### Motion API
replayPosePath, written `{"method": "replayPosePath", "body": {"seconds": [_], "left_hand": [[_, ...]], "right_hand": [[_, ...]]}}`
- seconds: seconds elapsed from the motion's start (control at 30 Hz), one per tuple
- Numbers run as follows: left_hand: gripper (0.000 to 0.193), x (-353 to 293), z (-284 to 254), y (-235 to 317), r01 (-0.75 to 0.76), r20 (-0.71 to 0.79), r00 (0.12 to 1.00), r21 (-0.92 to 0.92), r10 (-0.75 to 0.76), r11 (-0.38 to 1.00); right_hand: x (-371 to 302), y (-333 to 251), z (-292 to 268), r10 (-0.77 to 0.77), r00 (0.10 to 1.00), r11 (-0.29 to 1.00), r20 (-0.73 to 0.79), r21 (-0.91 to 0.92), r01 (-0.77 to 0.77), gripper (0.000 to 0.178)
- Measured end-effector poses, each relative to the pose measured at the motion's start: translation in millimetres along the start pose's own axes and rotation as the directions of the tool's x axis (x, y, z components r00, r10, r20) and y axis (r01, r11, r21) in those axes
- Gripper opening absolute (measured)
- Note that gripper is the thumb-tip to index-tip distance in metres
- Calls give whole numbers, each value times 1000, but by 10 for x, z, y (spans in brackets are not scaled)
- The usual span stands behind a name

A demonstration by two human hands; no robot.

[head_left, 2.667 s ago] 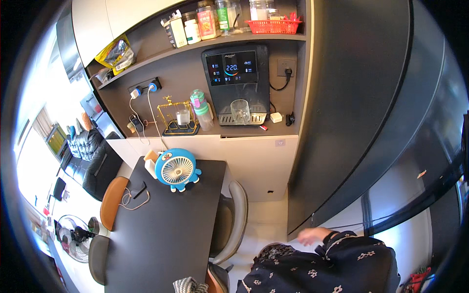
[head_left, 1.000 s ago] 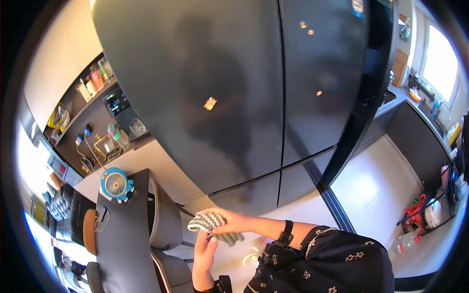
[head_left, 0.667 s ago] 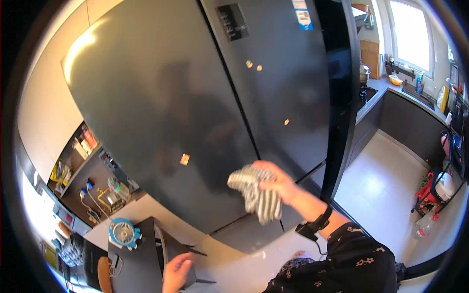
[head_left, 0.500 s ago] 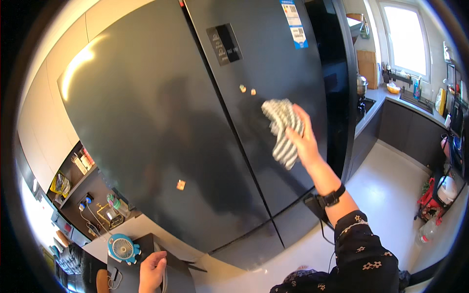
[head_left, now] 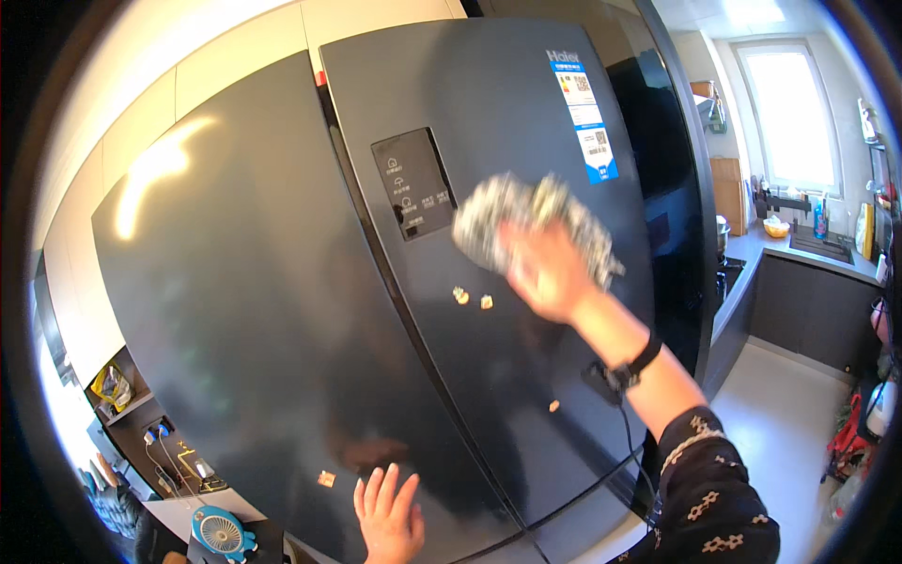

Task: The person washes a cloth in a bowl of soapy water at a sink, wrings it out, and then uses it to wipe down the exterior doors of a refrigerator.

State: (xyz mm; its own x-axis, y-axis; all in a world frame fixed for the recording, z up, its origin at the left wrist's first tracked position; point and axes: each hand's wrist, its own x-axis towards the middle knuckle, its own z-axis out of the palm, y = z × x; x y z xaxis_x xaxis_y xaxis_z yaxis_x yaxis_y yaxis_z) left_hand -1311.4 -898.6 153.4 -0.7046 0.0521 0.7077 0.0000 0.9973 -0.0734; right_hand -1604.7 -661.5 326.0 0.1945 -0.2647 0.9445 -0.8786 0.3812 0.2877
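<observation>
A dark grey refrigerator [head_left: 244,282] with two tall doors fills the middle of the view. My right hand [head_left: 547,280] is closed on a crumpled black-and-white striped cloth [head_left: 487,224], blurred by motion, at the upper part of the right door. The cloth is just right of the dark control panel [head_left: 413,183]. Low in front of the left door, my left hand [head_left: 388,517] is open, fingers spread and nothing in it; whether it touches the door I cannot tell. Small magnets [head_left: 486,302] dot the right door, and another magnet [head_left: 326,478] sits low on the left door.
A blue-and-white label [head_left: 583,113] is stuck on the right door's upper corner. At lower left stands a blue fan [head_left: 223,531]. A kitchen counter [head_left: 752,246] with a sink lies beyond at right. A dark cable [head_left: 631,442] hangs near my right wrist.
My right hand and the cloth have moved up the right door, level with the control panel. My left hand has come up and right from beside the fan, its fingers now spread. The view has tilted upward.
</observation>
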Motion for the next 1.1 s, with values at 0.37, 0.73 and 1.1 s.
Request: {"method": "replayPosePath", "body": {"seconds": [0.37, 0.73, 1.1], "left_hand": [[40, 358, 874, 69, 106, -357, 934, 326, 18, 939], [43, 262, 70, -88, 159, -470, 877, 87, -100, 983], [44, -334, -765, -586, 279, -524, 817, -8, -241, 960]], "right_hand": [[2393, -696, 627, -104, 853, 991, -511, -124, 47, 49], [2561, 99, 372, 141, 891, 986, -432, -23, -167, 50], [3574, -2396, 1417, -66, 929, 995, -364, 40, 87, 43]]}}
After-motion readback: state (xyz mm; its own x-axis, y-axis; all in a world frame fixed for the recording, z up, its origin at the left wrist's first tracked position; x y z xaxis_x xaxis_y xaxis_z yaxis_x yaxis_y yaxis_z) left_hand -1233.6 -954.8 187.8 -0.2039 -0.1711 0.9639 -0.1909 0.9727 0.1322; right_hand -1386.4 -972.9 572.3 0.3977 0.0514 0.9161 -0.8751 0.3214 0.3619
